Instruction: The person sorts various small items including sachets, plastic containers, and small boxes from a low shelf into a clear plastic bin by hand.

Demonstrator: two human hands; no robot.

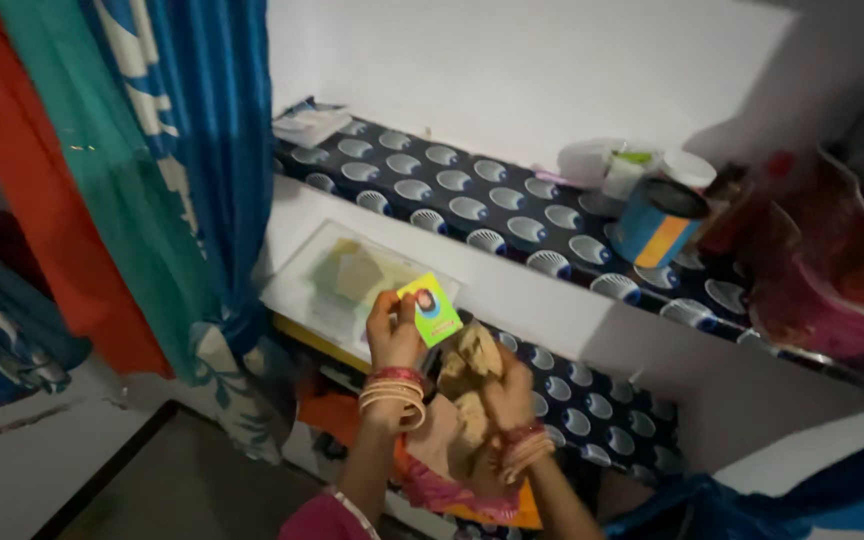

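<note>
My left hand (392, 335) is raised in front of the lower shelf and pinches a small yellow-green card (430, 308) with a round picture on it. Bangles circle that wrist. My right hand (505, 385), just to the right and lower, holds a tan bundle of folded paper or cloth (472, 375). Behind the card lies a clear plastic folder (302, 275) with papers inside, resting on the lower shelf.
A dark shelf liner with white oval marks (472, 205) covers the upper shelf, which bears a blue and orange tin (657, 222), white containers (592, 160) and a folded paper (310, 125). Blue, teal and orange curtains (152, 170) hang at left. Red cloth (832, 280) sits at right.
</note>
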